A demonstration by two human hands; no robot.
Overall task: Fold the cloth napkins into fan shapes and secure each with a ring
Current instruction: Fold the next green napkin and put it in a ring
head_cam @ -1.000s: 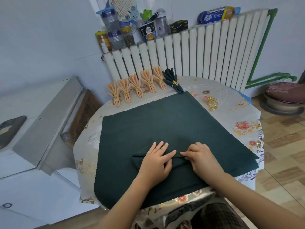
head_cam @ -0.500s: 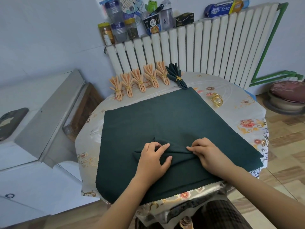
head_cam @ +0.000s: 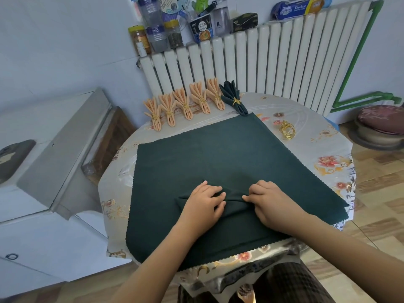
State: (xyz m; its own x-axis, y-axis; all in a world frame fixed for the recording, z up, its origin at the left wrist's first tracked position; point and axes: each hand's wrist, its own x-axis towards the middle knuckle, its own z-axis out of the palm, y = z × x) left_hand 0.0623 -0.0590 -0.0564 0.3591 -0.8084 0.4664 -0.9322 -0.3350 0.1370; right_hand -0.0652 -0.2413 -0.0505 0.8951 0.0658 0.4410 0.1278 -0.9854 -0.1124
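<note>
A large dark green cloth napkin (head_cam: 218, 154) lies spread over the round table (head_cam: 328, 149). Near its front, a pleat of the cloth is bunched up between my hands. My left hand (head_cam: 203, 202) pinches the pleat from the left with curled fingers, and my right hand (head_cam: 269, 200) pinches it from the right. Gold napkin rings (head_cam: 286, 130) lie loose on the table at the right. Several peach fan-folded napkins (head_cam: 183, 103) with gold rings stand in a row at the back, beside one dark green folded napkin (head_cam: 232, 98) with a ring.
A white radiator (head_cam: 262, 57) stands behind the table, with jars, bottles and boxes (head_cam: 175, 25) on top. A white and grey cabinet (head_cam: 54, 149) is at the left. A low stool with a cushion (head_cam: 380, 119) sits on the floor at the right.
My hands have gathered the pleat further away from me across the cloth, and the fingers of my left hand have curled in on the fold. The view has tilted slightly.
</note>
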